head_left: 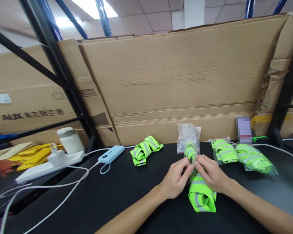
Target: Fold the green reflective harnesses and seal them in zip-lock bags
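My left hand (177,178) and my right hand (212,172) meet over the table, fingertips pinched close together. Between them is a bright green reflective strap (202,196) with silver stripes, its near part lying in a loose folded bundle. Its far part rises past my fingertips toward a clear plastic bag (189,135), which stands against the cardboard. A bit of clear film shows by the fingertips; how far the strap sits inside the bag is hard to tell. Left of my hands lies another folded green strap (146,150).
Two bagged green straps (225,151) (254,158) lie at the right, by a blurred upright phone-like object (244,130). Leftward are a blue power bank (111,154), white cables, a power strip (50,167) and a white bottle (70,143). A cardboard panel (180,74) closes the back.
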The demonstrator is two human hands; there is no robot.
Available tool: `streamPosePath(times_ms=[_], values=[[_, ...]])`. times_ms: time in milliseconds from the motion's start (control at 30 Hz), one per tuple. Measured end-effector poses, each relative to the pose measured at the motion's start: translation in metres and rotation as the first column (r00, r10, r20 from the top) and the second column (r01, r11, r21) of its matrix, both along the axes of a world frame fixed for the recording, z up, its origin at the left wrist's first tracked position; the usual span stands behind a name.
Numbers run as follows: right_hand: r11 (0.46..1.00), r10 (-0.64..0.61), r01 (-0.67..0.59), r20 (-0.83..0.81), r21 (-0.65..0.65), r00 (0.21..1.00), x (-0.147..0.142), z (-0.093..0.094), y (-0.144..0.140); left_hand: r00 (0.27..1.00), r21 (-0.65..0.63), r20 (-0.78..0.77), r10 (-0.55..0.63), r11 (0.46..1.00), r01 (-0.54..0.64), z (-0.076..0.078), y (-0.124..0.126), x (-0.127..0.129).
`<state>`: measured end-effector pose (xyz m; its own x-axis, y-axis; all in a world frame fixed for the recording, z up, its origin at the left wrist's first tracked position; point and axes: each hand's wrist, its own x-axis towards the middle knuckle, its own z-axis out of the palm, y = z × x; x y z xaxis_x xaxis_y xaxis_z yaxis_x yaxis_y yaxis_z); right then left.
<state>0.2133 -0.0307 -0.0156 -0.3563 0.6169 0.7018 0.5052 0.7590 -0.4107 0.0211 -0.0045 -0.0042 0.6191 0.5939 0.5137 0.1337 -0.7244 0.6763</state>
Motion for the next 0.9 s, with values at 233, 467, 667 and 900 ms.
streamPosePath(times_ms=[233,467,667,900], values=[[0.997,-0.006,0.006,0.007,0.073,1.000,0.000,-0.006,0.003,1.000,0.003,0.021,-0.018,1.000,0.018,-0.004,0.000,0.001],[0.994,0.005,-0.009,0.043,0.109,0.999,0.002,-0.006,0.006,0.998,-0.057,0.059,-0.022,0.998,0.025,-0.004,0.002,0.000],[0.994,-0.011,0.004,0.063,0.110,0.998,0.012,-0.001,0.008,0.973,-0.088,0.211,0.098,0.993,-0.081,0.002,0.017,-0.012],[0.985,-0.060,0.050,0.057,0.164,0.997,0.011,0.000,0.007,0.978,0.097,0.124,0.166,0.979,-0.179,-0.002,0.018,-0.009]])
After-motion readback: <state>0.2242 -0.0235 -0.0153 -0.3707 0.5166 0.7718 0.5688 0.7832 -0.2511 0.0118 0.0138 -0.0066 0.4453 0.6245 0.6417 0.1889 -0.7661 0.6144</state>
